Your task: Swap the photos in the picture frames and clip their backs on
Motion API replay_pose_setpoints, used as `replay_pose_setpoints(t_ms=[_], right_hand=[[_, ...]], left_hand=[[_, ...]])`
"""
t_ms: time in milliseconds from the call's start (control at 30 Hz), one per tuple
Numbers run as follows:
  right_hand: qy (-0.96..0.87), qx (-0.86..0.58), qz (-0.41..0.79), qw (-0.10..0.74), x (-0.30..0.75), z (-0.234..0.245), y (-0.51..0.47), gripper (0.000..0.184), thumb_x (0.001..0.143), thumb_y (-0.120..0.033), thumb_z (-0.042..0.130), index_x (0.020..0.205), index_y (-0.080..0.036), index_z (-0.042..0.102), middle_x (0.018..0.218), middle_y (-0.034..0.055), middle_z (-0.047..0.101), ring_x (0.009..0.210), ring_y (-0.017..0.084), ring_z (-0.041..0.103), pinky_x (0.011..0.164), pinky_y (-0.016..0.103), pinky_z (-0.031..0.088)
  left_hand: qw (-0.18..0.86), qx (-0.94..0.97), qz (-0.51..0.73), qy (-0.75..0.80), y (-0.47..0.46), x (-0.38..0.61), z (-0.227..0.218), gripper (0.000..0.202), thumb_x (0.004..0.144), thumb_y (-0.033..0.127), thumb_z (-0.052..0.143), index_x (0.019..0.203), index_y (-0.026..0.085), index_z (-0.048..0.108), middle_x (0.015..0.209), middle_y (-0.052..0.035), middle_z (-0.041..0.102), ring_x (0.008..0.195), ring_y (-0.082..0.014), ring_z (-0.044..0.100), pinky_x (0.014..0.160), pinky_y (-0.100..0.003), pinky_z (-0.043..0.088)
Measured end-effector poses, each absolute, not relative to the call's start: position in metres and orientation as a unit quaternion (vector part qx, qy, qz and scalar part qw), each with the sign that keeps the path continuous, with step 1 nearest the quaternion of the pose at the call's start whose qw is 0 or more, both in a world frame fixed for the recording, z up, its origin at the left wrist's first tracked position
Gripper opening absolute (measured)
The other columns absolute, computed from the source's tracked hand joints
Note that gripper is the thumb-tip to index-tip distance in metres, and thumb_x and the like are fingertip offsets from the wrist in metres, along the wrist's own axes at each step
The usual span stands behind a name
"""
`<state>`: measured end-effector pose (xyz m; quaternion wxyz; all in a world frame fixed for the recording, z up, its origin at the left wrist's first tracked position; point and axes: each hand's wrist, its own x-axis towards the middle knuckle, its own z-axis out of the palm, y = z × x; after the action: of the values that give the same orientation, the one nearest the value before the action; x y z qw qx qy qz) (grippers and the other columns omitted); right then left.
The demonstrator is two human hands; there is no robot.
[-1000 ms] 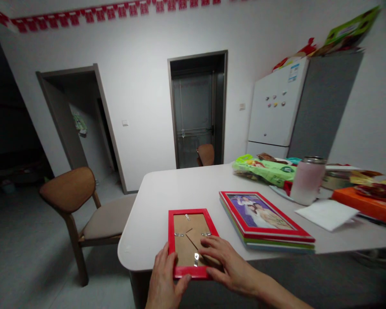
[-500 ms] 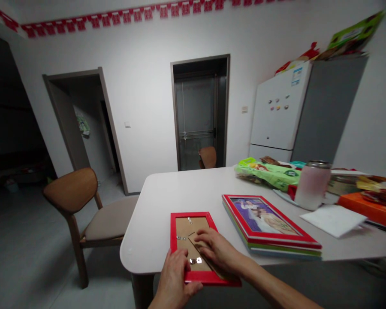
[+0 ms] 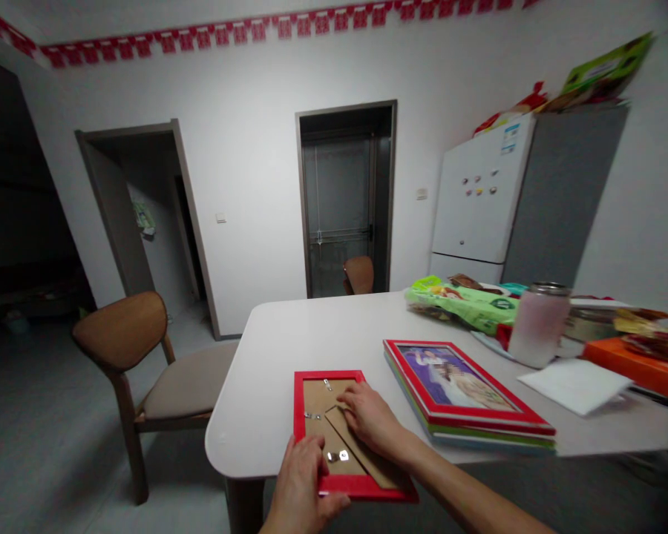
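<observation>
Hands on frame (image 3: 299, 415): left hand (image 3: 306, 482) clamps near rim, steadying it; right hand (image 3: 370, 419) open, fingers flat on backing (image 3: 316, 406). Frame face down at table (image 3: 289, 334) near edge, beside stack (image 3: 467, 386); clips (image 3: 326, 384) thus reachable.

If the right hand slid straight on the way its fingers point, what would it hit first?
Probably the metal clip on the backing board, then the far rim of the red frame; depth is unclear.
</observation>
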<state>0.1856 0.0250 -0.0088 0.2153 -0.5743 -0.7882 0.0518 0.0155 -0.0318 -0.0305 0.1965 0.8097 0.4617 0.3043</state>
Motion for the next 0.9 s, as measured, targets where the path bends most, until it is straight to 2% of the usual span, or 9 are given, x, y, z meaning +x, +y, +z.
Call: replay_pose_setpoints(t_ms=[67, 167, 333, 400, 500, 600, 767, 900], right_hand=[[-0.803, -0.550, 0.063, 0.219, 0.169, -0.010, 0.026, 0.024, 0.074, -0.022, 0.044, 0.089, -0.018, 0.062, 0.089, 0.0062, 0.058, 0.084, 0.015, 0.050, 0.073, 0.023, 0.034], [-0.803, -0.554, 0.074, 0.207, 0.147, -0.016, 0.031, 0.021, 0.074, -0.027, 0.046, 0.073, -0.017, 0.064, 0.079, 0.0049, 0.059, 0.074, 0.014, 0.052, 0.067, 0.023, 0.035], [-0.777, -0.591, 0.054, 0.212, 0.139, -0.021, 0.042, 0.021, 0.075, -0.025, 0.044, 0.069, -0.015, 0.062, 0.076, 0.0064, 0.059, 0.072, 0.014, 0.051, 0.066, 0.024, 0.034], [-0.768, -0.602, 0.044, 0.215, 0.144, -0.020, 0.045, 0.025, 0.077, -0.028, 0.041, 0.073, -0.015, 0.062, 0.079, 0.0072, 0.059, 0.076, 0.015, 0.051, 0.069, 0.025, 0.034], [-0.750, -0.623, 0.027, 0.222, 0.153, -0.019, 0.049, 0.030, 0.081, -0.030, 0.034, 0.086, -0.014, 0.060, 0.088, 0.0101, 0.059, 0.085, 0.019, 0.049, 0.075, 0.030, 0.032], [-0.743, -0.632, 0.024, 0.220, 0.159, -0.020, 0.053, 0.028, 0.079, -0.028, 0.037, 0.093, -0.015, 0.058, 0.093, 0.0108, 0.059, 0.088, 0.022, 0.047, 0.075, 0.034, 0.031], [-0.766, -0.604, 0.045, 0.216, 0.157, -0.020, 0.056, 0.026, 0.076, -0.022, 0.041, 0.096, -0.023, 0.058, 0.094, 0.0040, 0.061, 0.087, 0.019, 0.047, 0.076, 0.031, 0.031], [-0.769, -0.596, 0.047, 0.226, 0.157, -0.016, 0.047, 0.032, 0.074, -0.022, 0.042, 0.103, -0.020, 0.055, 0.106, 0.0064, 0.056, 0.095, 0.020, 0.045, 0.081, 0.033, 0.031]], left_hand=[[0.200, 0.808, 0.299, 0.466, -0.033, 0.018, -0.029, 0.056, 0.048, 0.021, 0.073, 0.100, 0.013, 0.053, 0.086, -0.0081, 0.060, 0.091, -0.0261, 0.051, 0.093, -0.047, 0.027], [0.206, 0.807, 0.295, 0.467, -0.036, 0.020, -0.027, 0.053, 0.046, 0.017, 0.073, 0.096, 0.013, 0.055, 0.090, -0.0092, 0.059, 0.093, -0.0264, 0.051, 0.094, -0.048, 0.025], [0.212, 0.805, 0.289, 0.473, -0.038, 0.021, -0.029, 0.048, 0.049, 0.021, 0.072, 0.093, 0.016, 0.056, 0.093, -0.0099, 0.059, 0.098, -0.0297, 0.049, 0.092, -0.052, 0.026], [0.211, 0.802, 0.294, 0.476, -0.037, 0.020, -0.031, 0.042, 0.048, 0.021, 0.072, 0.087, 0.016, 0.058, 0.097, -0.0110, 0.059, 0.100, -0.0307, 0.047, 0.092, -0.052, 0.026], [0.219, 0.797, 0.299, 0.476, -0.036, 0.020, -0.033, 0.046, 0.045, 0.021, 0.074, 0.088, 0.015, 0.058, 0.096, -0.0113, 0.059, 0.100, -0.0305, 0.048, 0.093, -0.051, 0.025], [0.221, 0.797, 0.298, 0.476, -0.036, 0.021, -0.033, 0.049, 0.045, 0.021, 0.074, 0.091, 0.015, 0.058, 0.091, -0.0103, 0.060, 0.097, -0.0293, 0.049, 0.093, -0.051, 0.025], [0.211, 0.798, 0.291, 0.483, -0.037, 0.022, -0.029, 0.045, 0.047, 0.022, 0.074, 0.089, 0.015, 0.059, 0.092, -0.0105, 0.060, 0.095, -0.0289, 0.050, 0.092, -0.050, 0.028], [0.211, 0.805, 0.287, 0.475, -0.034, 0.020, -0.033, 0.048, 0.047, 0.023, 0.074, 0.092, 0.015, 0.058, 0.092, -0.0114, 0.061, 0.098, -0.0308, 0.049, 0.092, -0.052, 0.027]])
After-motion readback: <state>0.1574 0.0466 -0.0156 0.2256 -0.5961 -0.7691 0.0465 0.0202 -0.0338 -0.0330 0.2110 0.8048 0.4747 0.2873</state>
